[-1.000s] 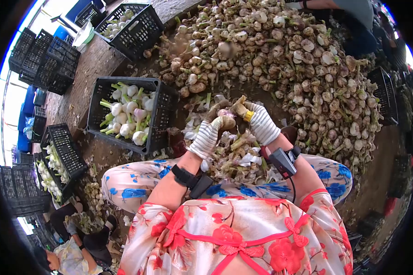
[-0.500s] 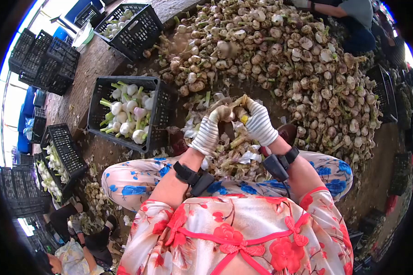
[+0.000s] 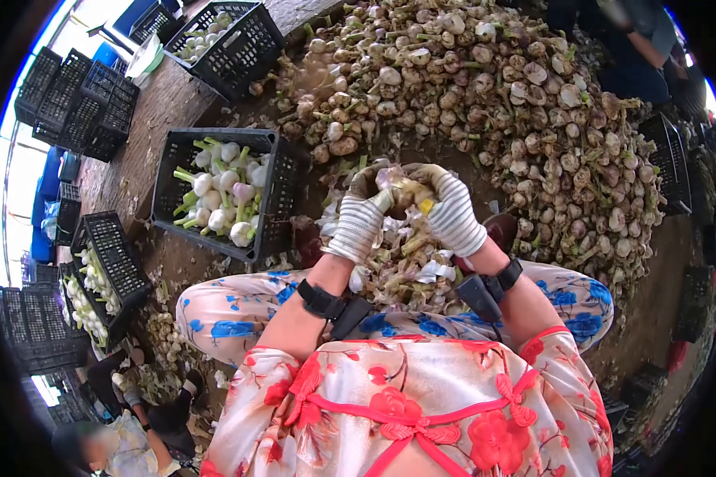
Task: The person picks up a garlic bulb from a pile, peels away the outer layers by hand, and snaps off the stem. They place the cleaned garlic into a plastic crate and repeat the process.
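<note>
A brown floor (image 3: 652, 258) carries everything, with a broad heap of soil-stained garlic (image 3: 453, 103) spread over it beyond and to the right of the hands. A black crate (image 3: 274, 195) stands to the left, its right edge facing the hands; cleaner bulbs (image 3: 229, 187) with green stems lie within its four edges. Loose peelings (image 3: 410, 266) litter the floor between the person's legs. Just above them, the gloved left hand (image 3: 359, 216) and right hand (image 3: 453, 211) have their fingers closed around one garlic bulb (image 3: 406, 189), held between them. Smallest is a yellow band (image 3: 426, 207) by the right thumb.
</note>
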{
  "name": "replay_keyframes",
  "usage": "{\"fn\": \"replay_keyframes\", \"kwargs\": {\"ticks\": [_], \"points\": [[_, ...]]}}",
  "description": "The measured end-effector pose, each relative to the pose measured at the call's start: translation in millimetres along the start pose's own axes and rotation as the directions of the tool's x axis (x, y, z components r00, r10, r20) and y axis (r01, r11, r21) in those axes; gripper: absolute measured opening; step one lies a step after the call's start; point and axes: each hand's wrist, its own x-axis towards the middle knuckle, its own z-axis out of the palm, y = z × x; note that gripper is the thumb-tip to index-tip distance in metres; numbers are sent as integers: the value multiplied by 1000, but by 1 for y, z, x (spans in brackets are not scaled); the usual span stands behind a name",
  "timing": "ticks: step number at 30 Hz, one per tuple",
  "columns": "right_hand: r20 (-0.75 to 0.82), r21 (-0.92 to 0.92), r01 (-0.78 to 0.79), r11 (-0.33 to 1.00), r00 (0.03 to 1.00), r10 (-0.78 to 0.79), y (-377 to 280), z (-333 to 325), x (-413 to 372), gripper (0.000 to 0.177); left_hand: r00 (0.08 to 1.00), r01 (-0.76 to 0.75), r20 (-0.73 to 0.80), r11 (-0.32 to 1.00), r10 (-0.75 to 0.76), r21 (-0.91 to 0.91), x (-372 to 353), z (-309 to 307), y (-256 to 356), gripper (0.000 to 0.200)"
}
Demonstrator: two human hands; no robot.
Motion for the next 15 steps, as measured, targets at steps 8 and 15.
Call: {"fn": "replay_keyframes", "kwargs": {"ticks": [8, 15], "points": [[-18, 51, 27, 998, 1000, -26, -13, -23, 23, 15, 935, 179, 325, 980, -144, -80, -10, -2, 22, 48], [369, 635, -482, 604, 876, 310, -25, -40, 30, 33, 950, 169, 294, 963, -102, -211, -1, -4, 23, 42]]}}
